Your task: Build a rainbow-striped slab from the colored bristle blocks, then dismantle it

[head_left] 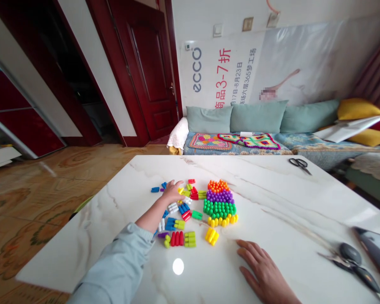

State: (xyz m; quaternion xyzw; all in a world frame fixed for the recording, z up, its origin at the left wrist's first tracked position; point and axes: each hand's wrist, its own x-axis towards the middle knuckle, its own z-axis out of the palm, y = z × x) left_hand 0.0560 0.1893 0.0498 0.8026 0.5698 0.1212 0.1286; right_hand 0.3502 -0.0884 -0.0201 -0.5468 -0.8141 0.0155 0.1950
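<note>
My left hand reaches over loose plastic building pieces, thumb and fingers apart around a small yellow piece; whether they touch it I cannot tell. Blue, white, red and lime pieces lie about it, among them a red piece and a lime piece near the front. To the right, knobbed pieces stand in colour bands: orange, purple, green and yellow. A separate yellow piece lies in front of them. My right hand rests on the tabletop, fingers spread, holding nothing.
The white marbled table carries black scissors at the far right edge. Nearer on the right lie a dark-handled cutting tool and a dark flat device. Behind the table stands a sofa with green cushions.
</note>
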